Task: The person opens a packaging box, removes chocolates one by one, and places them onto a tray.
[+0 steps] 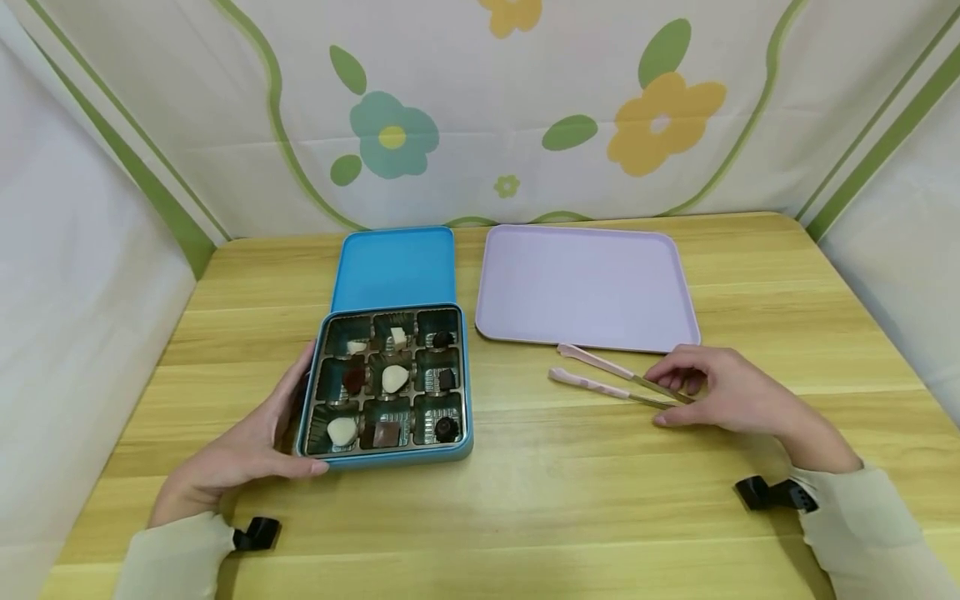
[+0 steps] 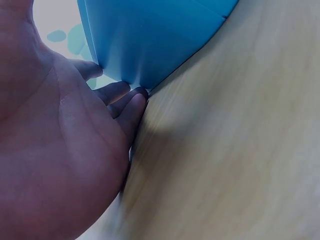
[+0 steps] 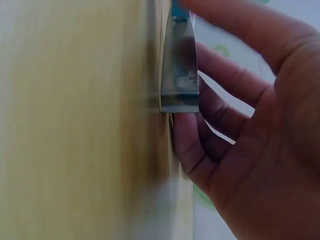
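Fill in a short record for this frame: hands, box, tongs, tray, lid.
left hand: touching the box's near-left corner
right hand: holding the tongs' metal end
blue box: nine compartments, white, brown or dark pieces inside
tongs: pink ends apart, pointing boxward
tray: lilac, beyond tongs
blue lid: behind box

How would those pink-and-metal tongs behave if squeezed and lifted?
The tongs would probably flex and spring back, as their thin metal arms converge at one end. They look fairly light, being so slim. Rolling seems unlikely, since the two arms lie spread apart on the table.
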The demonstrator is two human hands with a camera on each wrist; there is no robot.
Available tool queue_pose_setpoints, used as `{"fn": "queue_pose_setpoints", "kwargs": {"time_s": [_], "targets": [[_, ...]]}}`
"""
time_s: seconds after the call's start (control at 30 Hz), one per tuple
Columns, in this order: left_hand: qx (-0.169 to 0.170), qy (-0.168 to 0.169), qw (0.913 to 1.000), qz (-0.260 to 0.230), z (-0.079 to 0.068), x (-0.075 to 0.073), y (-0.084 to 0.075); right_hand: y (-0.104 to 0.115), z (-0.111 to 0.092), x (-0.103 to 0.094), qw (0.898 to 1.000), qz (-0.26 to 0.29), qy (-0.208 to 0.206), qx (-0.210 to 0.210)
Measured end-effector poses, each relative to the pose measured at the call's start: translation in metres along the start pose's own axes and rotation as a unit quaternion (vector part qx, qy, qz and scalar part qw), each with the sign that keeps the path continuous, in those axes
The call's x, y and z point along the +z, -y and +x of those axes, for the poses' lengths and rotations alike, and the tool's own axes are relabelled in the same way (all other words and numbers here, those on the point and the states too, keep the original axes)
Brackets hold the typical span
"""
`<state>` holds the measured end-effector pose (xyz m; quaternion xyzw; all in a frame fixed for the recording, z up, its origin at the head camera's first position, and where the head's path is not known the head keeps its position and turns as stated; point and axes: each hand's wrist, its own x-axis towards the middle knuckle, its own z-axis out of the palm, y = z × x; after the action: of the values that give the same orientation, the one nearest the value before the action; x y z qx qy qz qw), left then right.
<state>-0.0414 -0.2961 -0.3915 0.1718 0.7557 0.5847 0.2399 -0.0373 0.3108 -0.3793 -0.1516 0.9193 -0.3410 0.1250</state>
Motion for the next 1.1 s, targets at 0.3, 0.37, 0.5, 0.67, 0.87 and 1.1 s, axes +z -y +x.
{"fn": "queue_pose_setpoints", "kwargs": {"time_s": [0.3,0.37,0.5,0.67,0.87,1.1], "targets": [[0.043,0.006,0.9990,-0.013,0.003,0.001,-0.001,0.003,0.001,0.002,0.999,-0.015,-0.026,-0.030],[0.055,0.012,0.9983,-0.018,0.003,0.002,-0.001,0.005,0.002,0.001,0.999,-0.003,-0.023,-0.029],[0.049,0.028,0.9980,-0.030,0.002,0.004,-0.002,0.011,0.004,0.000,0.999,0.032,-0.007,-0.017],[0.047,0.027,0.9982,-0.026,0.000,0.006,-0.001,0.024,0.011,0.002,0.997,0.069,-0.024,-0.026],[0.048,0.025,0.9981,-0.029,0.000,0.002,0.002,0.048,0.027,-0.002,0.988,0.120,-0.080,-0.053],[0.054,0.031,0.9974,-0.036,0.001,0.003,0.005,0.077,0.054,0.004,0.964,0.216,-0.117,-0.098]]}}
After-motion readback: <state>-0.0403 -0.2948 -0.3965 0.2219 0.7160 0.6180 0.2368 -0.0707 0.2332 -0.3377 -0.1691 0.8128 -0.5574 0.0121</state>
